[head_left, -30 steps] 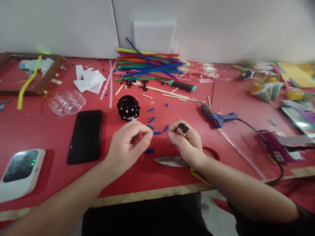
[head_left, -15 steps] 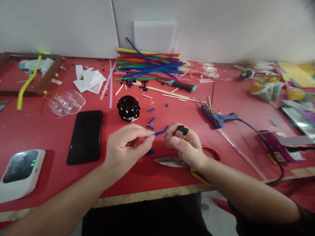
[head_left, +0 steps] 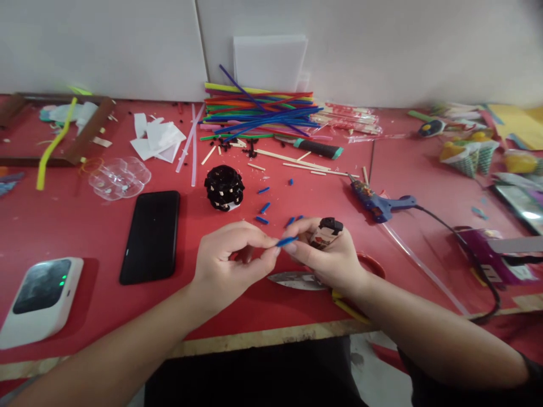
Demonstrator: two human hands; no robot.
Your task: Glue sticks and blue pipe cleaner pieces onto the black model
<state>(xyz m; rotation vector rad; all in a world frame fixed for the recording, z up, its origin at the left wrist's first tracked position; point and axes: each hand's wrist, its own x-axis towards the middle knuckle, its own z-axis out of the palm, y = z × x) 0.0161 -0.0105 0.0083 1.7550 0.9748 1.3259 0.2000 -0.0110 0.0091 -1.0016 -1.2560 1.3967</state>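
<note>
My left hand (head_left: 231, 263) pinches a short blue straw piece (head_left: 287, 241) between thumb and forefinger, just above the red table (head_left: 85, 226). My right hand (head_left: 328, 257) is closed round a small lighter (head_left: 326, 232) with a black top, its fingers touching the other end of the blue piece. Several more blue straw bits (head_left: 263, 207) lie scattered on the table beyond my hands. A small black ball-shaped craft piece (head_left: 224, 187) with pale sticks stands behind them.
Scissors (head_left: 297, 278) lie under my right wrist. A black phone (head_left: 151, 234), a white device (head_left: 38, 298), a clear plastic tray (head_left: 119, 177), a blue glue gun (head_left: 379, 202) with cable, a heap of coloured straws (head_left: 258, 110) and paper scraps surround the work spot.
My left hand picked a blue piece off the table and lifted it toward my right hand. The right hand turned, showing the lighter, and the two hands met.
</note>
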